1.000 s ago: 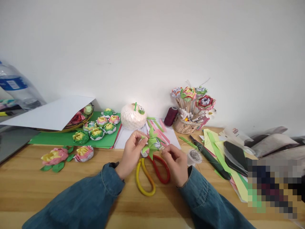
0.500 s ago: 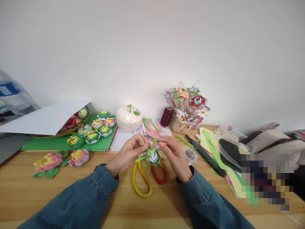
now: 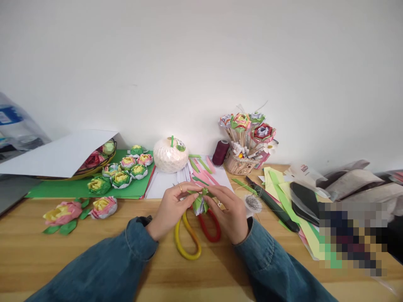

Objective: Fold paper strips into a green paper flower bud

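Both hands are closing in on the small folded paper flower of green and white paper [image 3: 200, 200] — half a second ago its green points were splayed wide between the fingers, and now they are being pressed together into a tighter bud, held just above the wooden tabletop [image 3: 94, 247]. The left hand [image 3: 171, 207] is pinching the flower's near-left side, fingers curled almost shut around the green tips, a thin ring showing on one finger; the right hand [image 3: 227, 209] is gripping the other side in the same way, fingertips nearly meeting the left ones over the top. Neither hand is spread open, and each is gripping only the paper. Directly beneath the flower, a pair of scissors with one yellow and one red loop handle [image 3: 192, 235] is lying flat on the wood, untouched. Judging by the finished pieces — a cluster of folded paper lotus blossoms on a green sheet [image 3: 126, 170] and two pink and yellow paper blossoms with green leaves [image 3: 80, 207] resting apart at the left — this flower is looking only partly shaped: its petals are not yet opened out in layers like theirs, so the forming is seeming well under way but unfinished.
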The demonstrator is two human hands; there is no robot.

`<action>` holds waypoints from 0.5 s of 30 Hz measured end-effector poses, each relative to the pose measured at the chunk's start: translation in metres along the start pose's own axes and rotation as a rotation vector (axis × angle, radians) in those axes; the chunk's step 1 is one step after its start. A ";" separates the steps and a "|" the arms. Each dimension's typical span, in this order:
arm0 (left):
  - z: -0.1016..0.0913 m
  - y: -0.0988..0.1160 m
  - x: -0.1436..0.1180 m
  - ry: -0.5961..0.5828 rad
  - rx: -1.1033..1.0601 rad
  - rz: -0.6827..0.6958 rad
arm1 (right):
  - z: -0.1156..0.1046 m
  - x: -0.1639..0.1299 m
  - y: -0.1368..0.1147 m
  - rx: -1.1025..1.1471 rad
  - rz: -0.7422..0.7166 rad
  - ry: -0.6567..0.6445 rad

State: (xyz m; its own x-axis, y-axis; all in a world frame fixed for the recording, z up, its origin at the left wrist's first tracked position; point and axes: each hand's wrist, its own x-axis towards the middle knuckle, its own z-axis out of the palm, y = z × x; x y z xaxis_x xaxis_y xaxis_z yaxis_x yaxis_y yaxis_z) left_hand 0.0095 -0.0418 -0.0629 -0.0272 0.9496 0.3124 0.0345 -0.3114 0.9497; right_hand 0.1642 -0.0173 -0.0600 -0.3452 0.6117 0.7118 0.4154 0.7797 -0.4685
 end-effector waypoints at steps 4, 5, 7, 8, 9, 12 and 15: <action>0.000 -0.004 -0.001 0.050 0.060 0.089 | 0.000 -0.001 0.000 -0.082 -0.120 0.067; 0.000 -0.004 -0.001 0.050 0.066 0.096 | -0.001 -0.001 0.000 -0.095 -0.140 0.077; 0.000 -0.003 -0.001 0.042 0.064 0.095 | -0.001 -0.001 -0.001 -0.117 -0.166 0.097; 0.000 -0.002 -0.002 0.041 0.056 0.084 | -0.001 -0.001 -0.001 -0.126 -0.174 0.104; 0.001 -0.002 -0.002 0.040 0.047 0.067 | -0.001 -0.002 -0.001 -0.135 -0.183 0.109; 0.001 -0.003 -0.003 0.045 0.025 0.018 | 0.000 -0.003 0.000 -0.158 -0.218 0.108; 0.001 -0.005 -0.003 0.040 0.057 0.097 | 0.001 -0.003 0.000 -0.174 -0.257 0.109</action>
State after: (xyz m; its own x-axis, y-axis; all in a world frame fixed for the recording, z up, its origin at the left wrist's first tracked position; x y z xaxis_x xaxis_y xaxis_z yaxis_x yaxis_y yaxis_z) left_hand 0.0104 -0.0435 -0.0683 -0.0608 0.9123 0.4049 0.0954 -0.3985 0.9122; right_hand 0.1645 -0.0194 -0.0626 -0.3695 0.3722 0.8514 0.4670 0.8665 -0.1762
